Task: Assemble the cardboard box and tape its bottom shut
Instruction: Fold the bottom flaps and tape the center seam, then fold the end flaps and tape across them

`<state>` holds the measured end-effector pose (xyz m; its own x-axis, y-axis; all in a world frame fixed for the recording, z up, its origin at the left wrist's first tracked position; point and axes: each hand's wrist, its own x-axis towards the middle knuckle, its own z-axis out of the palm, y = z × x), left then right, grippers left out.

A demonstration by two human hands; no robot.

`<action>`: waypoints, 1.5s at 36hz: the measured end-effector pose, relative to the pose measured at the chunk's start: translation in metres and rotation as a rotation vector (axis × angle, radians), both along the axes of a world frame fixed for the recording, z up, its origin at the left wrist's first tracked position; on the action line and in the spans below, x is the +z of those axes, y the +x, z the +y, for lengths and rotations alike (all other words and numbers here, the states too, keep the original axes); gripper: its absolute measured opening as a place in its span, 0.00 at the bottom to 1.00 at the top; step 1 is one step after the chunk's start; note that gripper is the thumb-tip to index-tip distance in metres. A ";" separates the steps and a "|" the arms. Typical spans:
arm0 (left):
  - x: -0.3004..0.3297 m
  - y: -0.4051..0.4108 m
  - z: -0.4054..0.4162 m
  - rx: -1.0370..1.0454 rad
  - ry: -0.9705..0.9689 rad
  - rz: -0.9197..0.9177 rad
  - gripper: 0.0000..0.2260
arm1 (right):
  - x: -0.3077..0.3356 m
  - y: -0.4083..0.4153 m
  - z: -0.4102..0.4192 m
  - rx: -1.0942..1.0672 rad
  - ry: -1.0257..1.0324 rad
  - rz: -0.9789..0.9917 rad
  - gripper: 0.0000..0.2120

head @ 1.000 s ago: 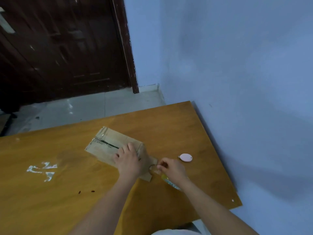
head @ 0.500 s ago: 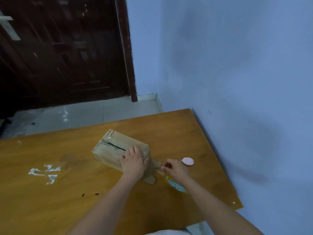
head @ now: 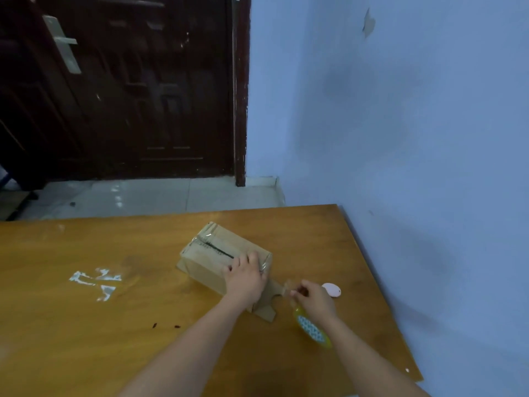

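Brown cardboard box (head: 217, 260) lying mid wooden table (head: 86, 325), folded up, clear tape already along top seam. Left hand (head: 243, 279) flat on box's near end, fingers straight. Right hand (head: 313, 296) just beside box, pinching tape end, yellow tape roll (head: 310, 329) under wrist. Guessing taping's nearly done, cut left.

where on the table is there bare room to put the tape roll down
Bare wood runs behind the cardboard box to the table far edge, and between the white residue and the box. Crowded: tape roll, right hand, pink oval.
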<state>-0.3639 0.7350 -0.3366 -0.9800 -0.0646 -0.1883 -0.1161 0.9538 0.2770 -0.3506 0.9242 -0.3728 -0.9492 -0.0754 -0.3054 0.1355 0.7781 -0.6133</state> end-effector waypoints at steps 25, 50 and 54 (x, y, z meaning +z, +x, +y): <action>0.007 0.006 -0.073 -0.498 -0.377 0.018 0.42 | 0.017 -0.002 0.014 -0.236 -0.290 -0.033 0.12; 0.105 -0.021 0.010 -0.055 1.170 -0.100 0.15 | 0.154 -0.039 -0.030 -0.049 -0.461 0.225 0.09; 0.108 -0.026 0.011 -0.004 1.251 -0.046 0.10 | 0.166 -0.040 -0.034 -0.036 -0.436 0.214 0.09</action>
